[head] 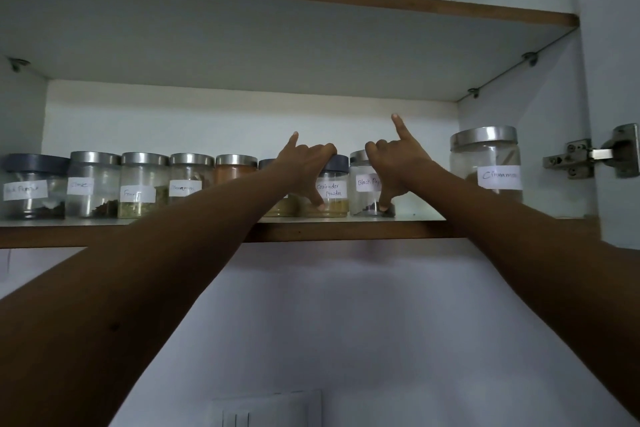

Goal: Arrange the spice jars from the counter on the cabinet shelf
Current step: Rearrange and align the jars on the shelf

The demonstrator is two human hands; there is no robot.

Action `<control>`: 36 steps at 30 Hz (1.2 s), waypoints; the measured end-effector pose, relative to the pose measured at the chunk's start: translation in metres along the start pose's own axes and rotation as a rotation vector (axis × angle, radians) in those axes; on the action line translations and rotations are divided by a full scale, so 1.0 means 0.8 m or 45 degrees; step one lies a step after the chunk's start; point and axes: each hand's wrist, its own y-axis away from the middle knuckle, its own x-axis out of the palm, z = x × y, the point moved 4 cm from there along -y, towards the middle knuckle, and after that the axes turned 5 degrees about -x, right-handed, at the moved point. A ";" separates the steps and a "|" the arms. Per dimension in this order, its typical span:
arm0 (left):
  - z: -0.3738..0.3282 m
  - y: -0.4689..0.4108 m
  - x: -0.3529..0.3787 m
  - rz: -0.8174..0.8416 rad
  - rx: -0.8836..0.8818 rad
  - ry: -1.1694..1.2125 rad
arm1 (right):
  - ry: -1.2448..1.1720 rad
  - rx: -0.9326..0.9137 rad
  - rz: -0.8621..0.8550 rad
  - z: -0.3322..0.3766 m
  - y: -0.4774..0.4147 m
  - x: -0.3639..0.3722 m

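**A:** Head view. What are the hands doing?

**B:** Both are reaching up to the cabinet shelf [346,231] across the middle of the frame. The left hand [306,167] is gripping the coriander jar [334,198], with fingers curling over its dark lid, thumb pressing low on the glass and little finger sticking up.

**A:** And the right hand [398,163]?

**B:** It is gripping the black pepper jar [363,184] just right of centre in the same way. Fingers are hooking over the steel lid, the thumb is pressing near the base, and one finger is pointing up.

**A:** How are the two jars sitting?

**B:** Both are standing upright near the shelf's front edge, side by side. I cannot tell whether they are touching.

**A:** Anything else on the shelf?

**B:** A row of labelled jars [143,184] is running off to the left of the frame, and the nearest one is hiding partly behind the left wrist. A larger cinnamon jar [488,163] is standing apart at the right, beside a door hinge [588,155].
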 end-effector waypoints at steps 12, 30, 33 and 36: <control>0.005 -0.032 0.034 -0.007 0.013 -0.110 | -0.078 -0.010 0.056 0.005 -0.056 0.049; 0.000 -0.049 0.042 0.067 -0.071 -0.019 | -0.279 0.024 0.078 0.001 -0.077 0.070; -0.001 -0.044 0.048 0.042 -0.094 -0.035 | -0.303 0.042 0.064 0.003 -0.073 0.076; -0.001 -0.035 0.050 0.071 -0.155 -0.226 | -0.257 0.068 0.079 0.006 -0.063 0.080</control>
